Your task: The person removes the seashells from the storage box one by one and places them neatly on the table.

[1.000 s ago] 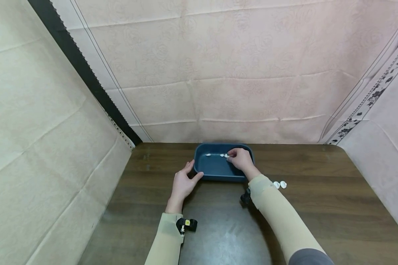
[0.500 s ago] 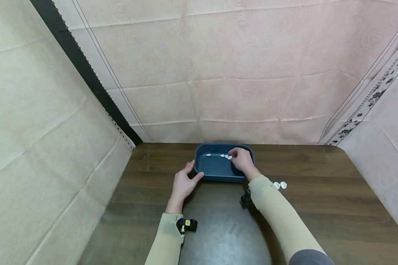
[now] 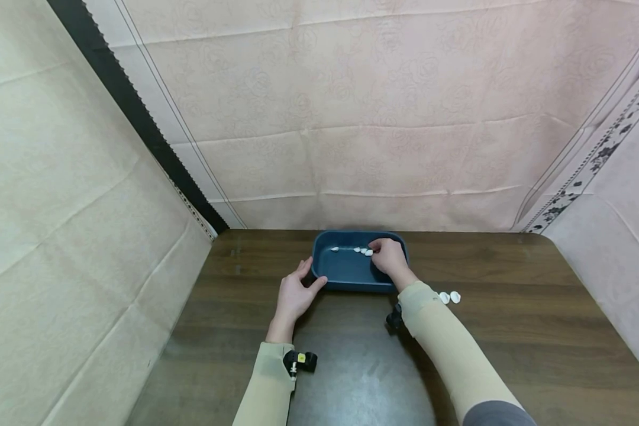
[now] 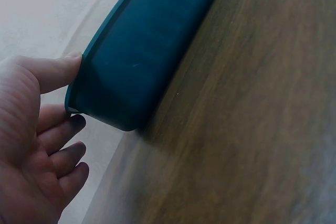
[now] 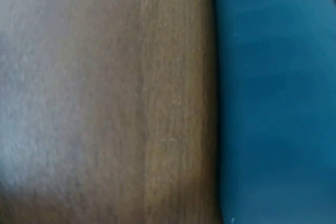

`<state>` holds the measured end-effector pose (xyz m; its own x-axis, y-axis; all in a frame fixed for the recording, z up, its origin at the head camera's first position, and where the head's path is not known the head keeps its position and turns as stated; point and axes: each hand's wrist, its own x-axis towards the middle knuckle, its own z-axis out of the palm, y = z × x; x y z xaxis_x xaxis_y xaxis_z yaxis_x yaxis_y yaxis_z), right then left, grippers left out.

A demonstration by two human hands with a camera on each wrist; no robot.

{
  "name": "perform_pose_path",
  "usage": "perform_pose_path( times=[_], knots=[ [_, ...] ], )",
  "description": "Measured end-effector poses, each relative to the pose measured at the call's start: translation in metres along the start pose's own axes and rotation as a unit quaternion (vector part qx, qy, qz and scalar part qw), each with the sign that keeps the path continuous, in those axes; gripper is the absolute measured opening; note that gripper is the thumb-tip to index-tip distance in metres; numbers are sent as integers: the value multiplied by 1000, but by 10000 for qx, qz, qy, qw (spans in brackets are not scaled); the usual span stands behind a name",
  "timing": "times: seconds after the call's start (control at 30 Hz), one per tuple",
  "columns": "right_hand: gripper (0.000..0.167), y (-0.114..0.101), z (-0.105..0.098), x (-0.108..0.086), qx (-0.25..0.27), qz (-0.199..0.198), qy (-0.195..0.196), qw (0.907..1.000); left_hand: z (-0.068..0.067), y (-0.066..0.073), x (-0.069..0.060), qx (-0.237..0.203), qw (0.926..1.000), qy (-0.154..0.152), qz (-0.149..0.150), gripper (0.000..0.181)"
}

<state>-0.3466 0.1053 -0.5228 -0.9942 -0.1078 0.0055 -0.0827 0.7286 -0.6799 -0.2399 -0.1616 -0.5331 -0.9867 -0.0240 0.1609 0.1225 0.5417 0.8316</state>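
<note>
Table [image 3: 490, 254] underneath, the tray's [image 3: 348, 273] white pieces [image 3: 363, 251] lie left of right hand [image 3: 390, 257], grip unclear.

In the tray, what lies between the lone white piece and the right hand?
In the head view, a bare stretch of blue tray, then a row of three white pieces, the last close by the right hand.

Creased pale cloth [image 3: 383, 118] borders a brown wood-grain table [image 3: 522, 319] on three sides.
</note>
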Motion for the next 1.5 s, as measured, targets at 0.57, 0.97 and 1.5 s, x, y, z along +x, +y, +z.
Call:
perform_pose_path(
  times=[0.57,0.97,1.5],
  knots=[
    [31,-1,1,-1,105,9,-104,9999,0,-2,1,3,9999,41,94,67],
    [32,0,1,-1,-235,188,48,9995,1,-1,0,-17,10000,-27,53,68],
    [24,-10,-5,-6,-619,-106,37,9980,-1,-3,1,10,10000,16,65,67]
  ],
)
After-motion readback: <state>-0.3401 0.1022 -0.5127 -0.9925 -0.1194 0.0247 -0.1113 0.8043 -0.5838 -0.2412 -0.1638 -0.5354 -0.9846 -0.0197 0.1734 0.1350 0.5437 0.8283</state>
